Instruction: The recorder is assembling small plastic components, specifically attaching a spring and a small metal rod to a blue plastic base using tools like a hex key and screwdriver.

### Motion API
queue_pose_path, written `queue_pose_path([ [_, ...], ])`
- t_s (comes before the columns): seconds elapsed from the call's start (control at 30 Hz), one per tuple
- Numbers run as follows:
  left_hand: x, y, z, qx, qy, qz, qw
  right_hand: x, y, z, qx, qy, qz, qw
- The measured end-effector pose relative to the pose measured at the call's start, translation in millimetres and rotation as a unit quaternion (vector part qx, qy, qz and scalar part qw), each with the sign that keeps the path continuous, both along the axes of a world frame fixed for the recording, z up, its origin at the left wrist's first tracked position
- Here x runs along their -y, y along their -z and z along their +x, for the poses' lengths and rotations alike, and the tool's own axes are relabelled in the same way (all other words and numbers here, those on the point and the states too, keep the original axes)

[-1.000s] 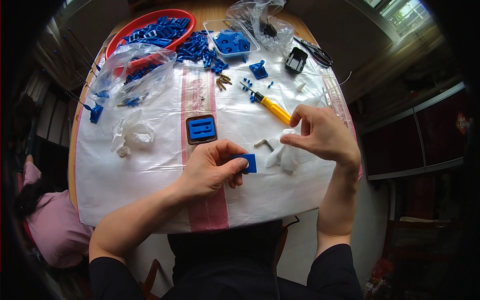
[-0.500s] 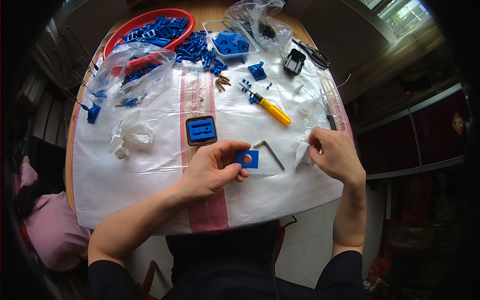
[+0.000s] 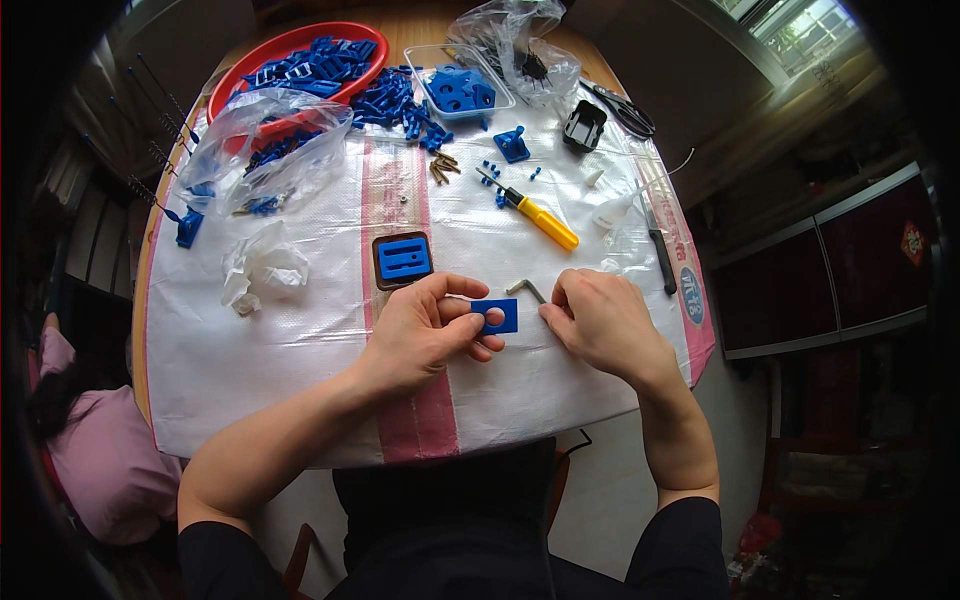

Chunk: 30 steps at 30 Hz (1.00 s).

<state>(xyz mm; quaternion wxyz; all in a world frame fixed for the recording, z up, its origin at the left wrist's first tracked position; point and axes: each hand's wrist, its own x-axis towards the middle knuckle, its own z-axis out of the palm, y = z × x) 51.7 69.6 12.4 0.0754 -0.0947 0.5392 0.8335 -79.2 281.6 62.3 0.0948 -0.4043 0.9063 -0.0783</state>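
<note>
My left hand (image 3: 420,335) pinches a small blue rectangular plate with a round hole (image 3: 508,318) between thumb and fingers, above the white woven sheet. To its right, my right hand (image 3: 605,325) is closed at the long arm of a hex key (image 3: 530,287). The key's bent short end shows; the rest is hidden under the fingers. Just beyond my left hand sits a small dark tray (image 3: 379,270) with a slotted blue block (image 3: 404,258) in it. A yellow-handled screwdriver (image 3: 545,222) lies farther off, beyond my right hand.
At the back are a red basin (image 3: 376,62) of blue parts, a clear box (image 3: 505,98) and plastic bags (image 3: 545,50). A knife (image 3: 662,262), scissors (image 3: 635,120) and a black holder (image 3: 584,127) lie right. Crumpled tissue (image 3: 265,268) lies left. A person in pink (image 3: 115,455) is at far left.
My right hand has moved left from the white crumpled tissue at the right to the hex key, now covering its long arm. My left hand still holds the blue plate in nearly the same place.
</note>
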Motion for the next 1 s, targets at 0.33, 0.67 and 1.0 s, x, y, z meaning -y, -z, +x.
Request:
queue_pose_path([
  [0.33, -2.8, 3.7, 1.4, -0.033, -0.024, 0.016, 0.999, -13.7, -6.4, -4.6, 0.157, 0.103, -0.142, 0.972],
  [0.67, -4.6, -2.1, 0.8, -0.012, -0.045, 0.033, 0.998, -36.5, 0.9, 39.5, 0.288, 0.132, -0.487, 0.814],
  [1.0, -7.3, 1.2, -2.0, -0.011, -0.017, -0.041, 0.999, -17.5, 21.8, 57.9, 0.14, -0.02, -0.576, 0.805],
])
